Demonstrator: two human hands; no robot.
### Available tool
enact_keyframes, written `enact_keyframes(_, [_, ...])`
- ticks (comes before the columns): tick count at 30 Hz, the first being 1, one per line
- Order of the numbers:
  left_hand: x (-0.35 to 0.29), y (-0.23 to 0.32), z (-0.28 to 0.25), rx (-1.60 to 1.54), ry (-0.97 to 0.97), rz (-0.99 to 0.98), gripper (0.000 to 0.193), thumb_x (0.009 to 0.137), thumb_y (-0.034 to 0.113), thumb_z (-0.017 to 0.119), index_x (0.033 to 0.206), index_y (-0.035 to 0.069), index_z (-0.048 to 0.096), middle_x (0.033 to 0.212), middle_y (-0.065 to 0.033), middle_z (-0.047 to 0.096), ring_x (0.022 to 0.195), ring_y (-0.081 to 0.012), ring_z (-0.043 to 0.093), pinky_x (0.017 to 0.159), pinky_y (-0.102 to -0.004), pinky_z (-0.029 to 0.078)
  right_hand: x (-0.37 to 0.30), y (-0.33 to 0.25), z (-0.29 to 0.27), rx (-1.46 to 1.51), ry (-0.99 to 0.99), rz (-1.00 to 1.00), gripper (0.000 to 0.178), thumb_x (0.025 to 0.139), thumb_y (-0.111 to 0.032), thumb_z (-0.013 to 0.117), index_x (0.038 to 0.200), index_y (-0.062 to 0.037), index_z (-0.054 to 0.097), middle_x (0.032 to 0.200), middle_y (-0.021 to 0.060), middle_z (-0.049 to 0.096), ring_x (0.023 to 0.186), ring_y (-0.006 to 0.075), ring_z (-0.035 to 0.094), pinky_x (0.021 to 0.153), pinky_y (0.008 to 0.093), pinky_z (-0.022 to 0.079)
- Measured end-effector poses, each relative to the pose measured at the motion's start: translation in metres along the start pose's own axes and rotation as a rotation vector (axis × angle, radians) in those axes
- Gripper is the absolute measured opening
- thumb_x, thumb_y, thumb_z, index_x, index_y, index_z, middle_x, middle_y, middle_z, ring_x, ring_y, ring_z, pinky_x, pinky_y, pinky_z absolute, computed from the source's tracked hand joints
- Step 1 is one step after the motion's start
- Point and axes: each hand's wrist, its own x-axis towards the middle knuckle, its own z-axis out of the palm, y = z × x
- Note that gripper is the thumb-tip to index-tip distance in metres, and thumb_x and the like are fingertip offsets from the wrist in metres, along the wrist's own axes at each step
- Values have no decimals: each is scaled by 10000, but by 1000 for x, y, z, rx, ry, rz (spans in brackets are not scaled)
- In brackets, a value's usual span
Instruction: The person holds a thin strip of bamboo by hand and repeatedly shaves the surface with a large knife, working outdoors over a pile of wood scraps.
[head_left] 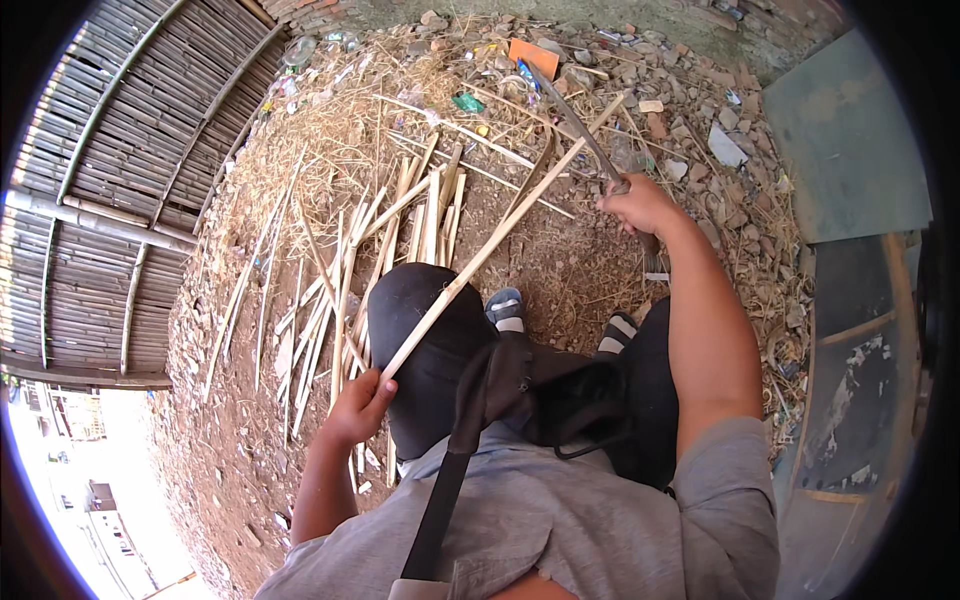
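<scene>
My left hand (358,408) is closed around the lower end of a long, pale bamboo strip (482,256). The strip slants up and right across my dark-clothed knee (408,300). In my right hand (640,208) I grip the handle of a machete (577,122), its long dark blade pointing up and left. Blade and strip cross near the strip's far end; whether they touch, I cannot tell. Many split bamboo strips (432,222) lie in a loose pile on the ground just beyond and left of my knee.
Straw and shavings (350,105) cover the ground ahead. Stones and rubble (700,130) lie to the right, with an orange flat piece (534,57) at the far side. A slatted bamboo wall (110,130) stands left; grey panels (850,140) stand right. My sandalled foot (506,308) is close by.
</scene>
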Motion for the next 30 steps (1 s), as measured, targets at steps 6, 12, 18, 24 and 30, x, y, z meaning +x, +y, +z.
enact_keyframes(6, [0, -4, 5, 25, 41, 37, 413, 1038, 381, 543, 849, 13, 544, 642, -146, 559, 594, -262, 538, 584, -414, 436, -22, -26, 63, -346, -161, -358, 516, 824, -300, 777, 1205, 18, 635, 945, 159, 713, 920, 265, 700, 795, 404, 546])
enact_keyframes(12, [-4, 1, 4, 29, 21, -25, 408, 1045, 374, 513, 867, 9, 558, 700, -150, 577, 668, -271, 558, 639, -422, 434, -12, -27, 38, -436, -249, -273, 646, 797, -416, 793, 1243, 25, 638, 1064, 188, 708, 1025, 299, 685, 897, 419, 523])
enact_keyframes(18, [0, 4, 3, 41, 48, 5, 410, 1033, 379, 549, 865, 6, 557, 669, -169, 583, 619, -287, 576, 607, -426, 453, 0, -1, -4, 10, 111, 130, 654, 815, -382, 774, 1273, 58, 617, 1152, 204, 692, 1041, 299, 683, 901, 387, 523])
enact_keyframes(24, [-2, 4, 3, 86, 47, 41, 403, 1030, 366, 546, 858, 2, 549, 688, -209, 592, 641, -370, 602, 613, -441, 459, -44, -52, 61, -571, -253, -292, 524, 808, -312, 760, 1229, -15, 666, 1106, 203, 712, 1024, 337, 692, 910, 410, 543])
enact_keyframes(30, [-5, 1, 8, 91, 84, 30, 387, 1021, 351, 561, 846, 6, 536, 666, -214, 588, 638, -409, 614, 587, -467, 450, -41, -56, 49, -563, -315, -368, 573, 803, -400, 788, 1201, -4, 669, 966, 161, 712, 899, 306, 699, 804, 418, 535])
